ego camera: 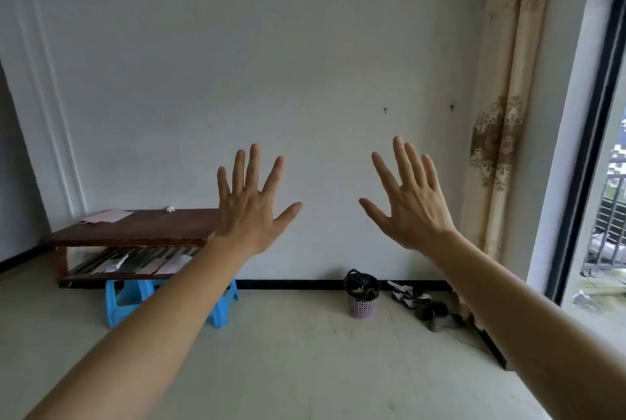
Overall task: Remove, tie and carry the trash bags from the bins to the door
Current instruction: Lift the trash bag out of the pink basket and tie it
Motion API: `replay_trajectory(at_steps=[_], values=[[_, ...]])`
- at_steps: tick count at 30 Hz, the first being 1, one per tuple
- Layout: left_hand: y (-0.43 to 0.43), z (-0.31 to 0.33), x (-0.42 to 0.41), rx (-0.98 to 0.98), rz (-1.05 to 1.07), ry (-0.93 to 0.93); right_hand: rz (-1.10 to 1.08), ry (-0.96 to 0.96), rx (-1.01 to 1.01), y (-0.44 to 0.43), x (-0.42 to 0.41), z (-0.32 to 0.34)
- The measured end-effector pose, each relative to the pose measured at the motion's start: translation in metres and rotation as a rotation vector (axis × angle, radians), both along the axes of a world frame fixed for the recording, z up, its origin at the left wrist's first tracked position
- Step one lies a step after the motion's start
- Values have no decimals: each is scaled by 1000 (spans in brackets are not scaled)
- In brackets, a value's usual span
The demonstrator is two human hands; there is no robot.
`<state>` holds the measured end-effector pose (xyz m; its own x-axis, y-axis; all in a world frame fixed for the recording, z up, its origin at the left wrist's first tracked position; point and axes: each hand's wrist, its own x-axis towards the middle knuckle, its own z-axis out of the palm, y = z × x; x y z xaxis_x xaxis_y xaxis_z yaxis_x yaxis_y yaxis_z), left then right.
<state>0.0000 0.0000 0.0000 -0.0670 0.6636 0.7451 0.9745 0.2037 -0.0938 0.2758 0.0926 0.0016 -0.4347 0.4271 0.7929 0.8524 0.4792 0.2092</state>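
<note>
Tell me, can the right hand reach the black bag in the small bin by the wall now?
Probably not yet: the right hand is raised, open, and the bin stands far off, though the floor between looks free.

Bare floor before bin (361, 296) (shoes (423, 304) beside)

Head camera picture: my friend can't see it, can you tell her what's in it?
Two bare hands, left hand and right hand, are held up open and empty before a white wall. Beyond them on the floor stands a small pink bin lined with a black trash bag, between a blue stool and some shoes.
</note>
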Motion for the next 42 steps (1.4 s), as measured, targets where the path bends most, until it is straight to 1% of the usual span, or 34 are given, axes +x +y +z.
replay_trajectory(at_steps=[1, 4, 7, 10, 13, 17, 20, 23, 26, 30, 35, 39, 42], values=[[7, -10, 1, -46, 14, -23, -27, -25, -35, 6, -1, -11], [39, -46, 0, -108, -1, -19, -99, -120, -80, 38, 3, -48], [84, -68, 3, -150, -48, -21, -111, -132, -91, 79, 11, -70], [147, -75, 10, -153, -92, -56, -118, -120, -91, 134, 24, -75], [223, -82, 26, -158, -107, -57, -152, -73, -100, 204, 42, -81], [322, -101, 45, -241, -97, -80, -160, -19, -173, 304, 72, -100], [390, -107, 51, -292, -69, -53, -179, -28, -216, 383, 92, -99], [456, -116, 50, -346, -52, -60, -212, 26, -301, 461, 100, -104], [514, -133, 42, -387, -58, -16, -205, 30, -345, 528, 95, -120], [609, -155, 25, -403, -62, -68, -195, 15, -374, 624, 74, -144], [735, -186, -14, -417, -83, -126, -208, -33, -434, 747, 28, -175], [841, -191, -45, -510, -99, -208, -224, -57, -489, 838, -4, -183], [927, -188, -55, -546, -133, -226, -222, -103, -494, 904, -17, -187]])
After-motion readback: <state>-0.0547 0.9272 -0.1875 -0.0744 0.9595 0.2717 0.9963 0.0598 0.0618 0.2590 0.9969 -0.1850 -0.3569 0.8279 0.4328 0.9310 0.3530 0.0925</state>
